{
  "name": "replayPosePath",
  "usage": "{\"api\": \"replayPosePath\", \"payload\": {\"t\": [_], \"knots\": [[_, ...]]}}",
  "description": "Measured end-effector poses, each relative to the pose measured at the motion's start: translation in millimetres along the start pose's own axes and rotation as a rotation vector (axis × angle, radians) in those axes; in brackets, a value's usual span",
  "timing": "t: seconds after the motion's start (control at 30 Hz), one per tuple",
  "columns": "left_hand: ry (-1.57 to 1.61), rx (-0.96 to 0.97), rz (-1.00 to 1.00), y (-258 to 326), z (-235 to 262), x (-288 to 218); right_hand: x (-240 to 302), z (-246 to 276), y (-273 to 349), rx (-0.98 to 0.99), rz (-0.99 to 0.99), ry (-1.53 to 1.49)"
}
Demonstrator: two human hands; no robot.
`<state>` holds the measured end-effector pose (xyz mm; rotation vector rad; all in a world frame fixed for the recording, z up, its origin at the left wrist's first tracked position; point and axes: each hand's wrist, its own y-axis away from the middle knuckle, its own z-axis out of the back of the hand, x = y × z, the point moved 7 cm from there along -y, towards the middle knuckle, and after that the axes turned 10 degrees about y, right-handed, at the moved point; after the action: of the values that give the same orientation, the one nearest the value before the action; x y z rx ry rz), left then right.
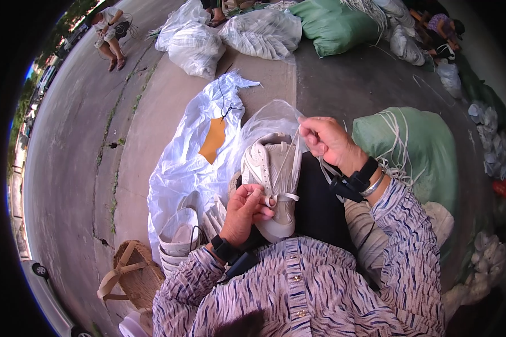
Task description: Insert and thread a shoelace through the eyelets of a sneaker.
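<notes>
flanking the beige shoe (278,168): white sack (177,149) left, bulging green sack (433,146) right

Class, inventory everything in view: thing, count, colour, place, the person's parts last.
Sneaker: one, beige-white, centre
Laces: several strands, white, on sneaker
Sack: one, white, left of sneaker
Patch: one, orange, on sack
Shoes: several stacked, white, lower left
Woven item: one, tan, lower left
Green bags: two, green, top and right
Translucent bags: several, whitish, top
People: at least two, white or purple tops, upper corners
Car: at least one, silver, lower left
Left grip: one, bare, at laces
Right grip: one, bare, holding laces
</notes>
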<state>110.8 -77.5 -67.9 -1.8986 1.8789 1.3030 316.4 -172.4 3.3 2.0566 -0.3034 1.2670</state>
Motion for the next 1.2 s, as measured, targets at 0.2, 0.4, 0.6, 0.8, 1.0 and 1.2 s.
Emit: {"api": "replayPosePath", "payload": {"t": [0.2, 0.4, 0.6, 0.8, 1.0, 1.2], "knots": [[-0.019, -0.009, 0.003, 2, 3, 1, 13, -12, 5, 0.105, 0.053, 0.265], [-0.187, 0.144, -0.060, 4, -10, -1, -2, -45, 11, 0.167, 0.251, 0.967], [-0.268, 0.187, -0.087, 9, -15, -2, -42, -53, 13, 0.438, 0.168, 1.505], [-0.144, 0.156, -0.032, 6, -6, -5, -58, -37, 44, 0.261, 0.323, 1.020], [-0.084, 0.066, 0.033, -13, 8, -2, -66, -46, 63, -0.194, 0.526, 1.350], [0.004, 0.085, 0.081, -25, 14, 1, -67, -48, 55, -0.056, 0.591, 1.374]]}}
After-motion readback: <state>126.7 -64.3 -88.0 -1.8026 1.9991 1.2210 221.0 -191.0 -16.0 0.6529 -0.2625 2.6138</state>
